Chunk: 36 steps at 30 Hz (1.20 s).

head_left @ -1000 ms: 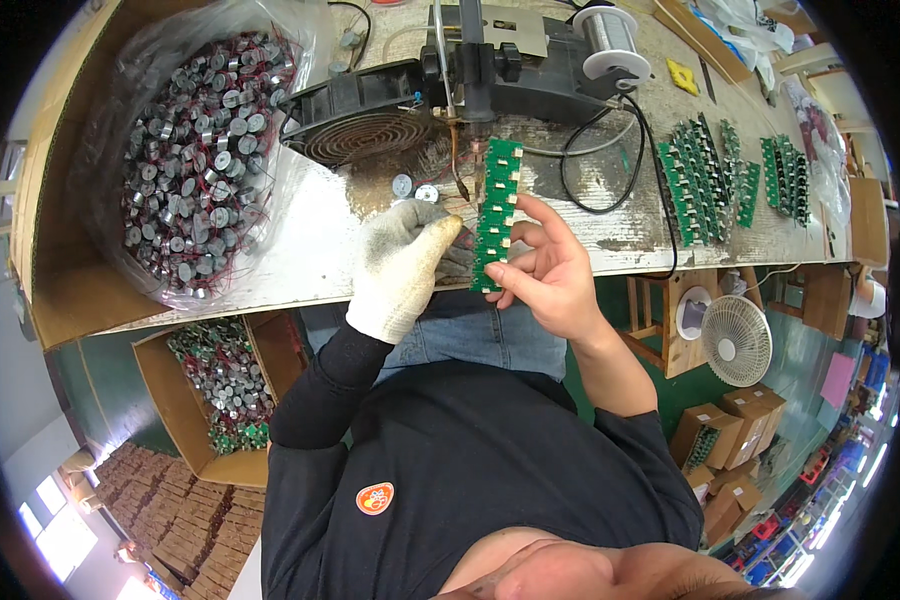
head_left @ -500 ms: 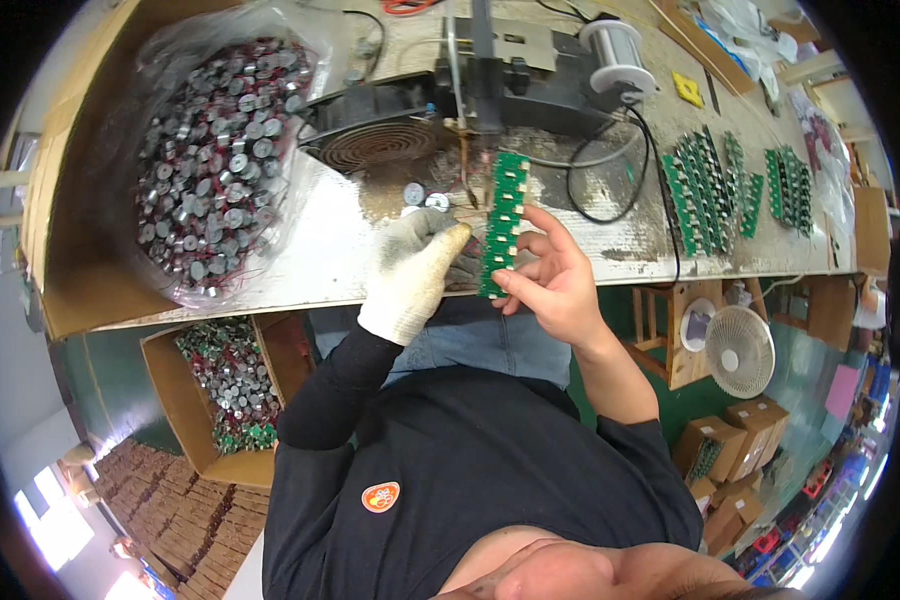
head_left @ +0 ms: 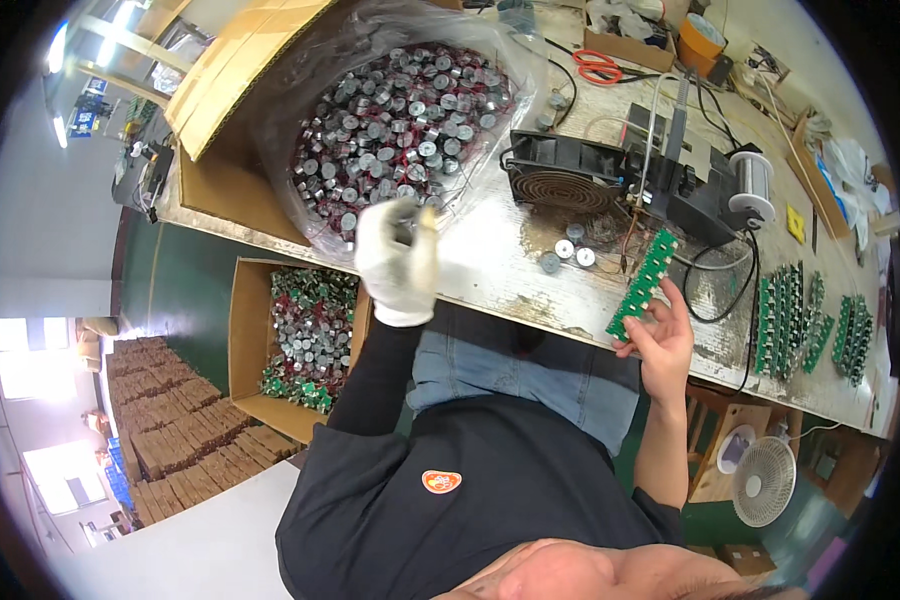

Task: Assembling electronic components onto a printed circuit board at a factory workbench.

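My left hand (head_left: 398,262), in a white work glove, is raised at the near edge of a clear plastic bag (head_left: 390,120) full of small silver cylindrical parts, fingers curled; whether it holds a part I cannot tell. My right hand (head_left: 660,340), bare, holds a long green circuit board strip (head_left: 642,285) at its lower end, tilted over the front edge of the workbench (head_left: 490,270). A few loose silver parts (head_left: 567,252) lie on the bench between the two hands.
A black fan (head_left: 560,180) and a soldering fixture with a wire spool (head_left: 750,190) stand behind the strip. Rows of green boards (head_left: 800,320) lie at right. An open cardboard box (head_left: 305,335) of finished parts sits on the floor at left; a white fan (head_left: 765,480) stands lower right.
My left hand left the green strip and swung left to the bag of silver parts. The right hand keeps the strip, now alone. The view shifted left.
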Motion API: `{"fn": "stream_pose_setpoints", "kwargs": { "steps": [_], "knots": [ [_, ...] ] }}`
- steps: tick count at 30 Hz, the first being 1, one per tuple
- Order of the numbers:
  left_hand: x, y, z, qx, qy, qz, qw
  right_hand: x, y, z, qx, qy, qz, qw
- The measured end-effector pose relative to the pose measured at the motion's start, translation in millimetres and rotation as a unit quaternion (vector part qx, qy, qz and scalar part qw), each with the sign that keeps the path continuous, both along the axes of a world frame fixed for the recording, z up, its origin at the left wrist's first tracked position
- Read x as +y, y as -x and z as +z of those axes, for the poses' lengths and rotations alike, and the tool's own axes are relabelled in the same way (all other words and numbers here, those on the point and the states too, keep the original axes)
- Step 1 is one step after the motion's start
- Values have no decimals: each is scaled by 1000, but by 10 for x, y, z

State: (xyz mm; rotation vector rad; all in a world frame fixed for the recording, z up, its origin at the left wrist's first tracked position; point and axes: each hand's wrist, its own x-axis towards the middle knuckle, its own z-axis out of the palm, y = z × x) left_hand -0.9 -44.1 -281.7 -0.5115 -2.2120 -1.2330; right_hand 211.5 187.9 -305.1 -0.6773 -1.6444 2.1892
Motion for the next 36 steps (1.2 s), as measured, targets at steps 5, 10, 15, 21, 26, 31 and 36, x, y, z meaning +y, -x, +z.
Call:
{"fn": "stream_pose_setpoints", "kwargs": {
  "steps": [5, 10, 15, 21, 26, 31, 36],
  "knots": [
    [-222, 338, 270, 31, 204, 80, 975, -11, 33, 2, 6, 2, 7, 1000],
    [-258, 348, 219, -26, 341, 61, 938, -19, 42, 30, -1, 2, 7, 1000],
    [-199, 323, 155, -42, 339, 72, 937, -16, 27, -1, 10, 7, 6, 1000],
    [-222, 393, 78, -15, 326, 68, 943, -16, 19, -3, 5, 1, 9, 1000],
    [-229, 317, 33, -18, 211, 34, 977, -20, 25, 14, 7, 0, 5, 1000],
    [-207, 118, 196, -86, 113, -26, 990, -7, 20, -21, 14, -1, 8, 1000],
    [-117, -46, 321, -116, 80, -99, 985, -14, 18, -26, 10, 7, -3, 1000]
  ]
}}
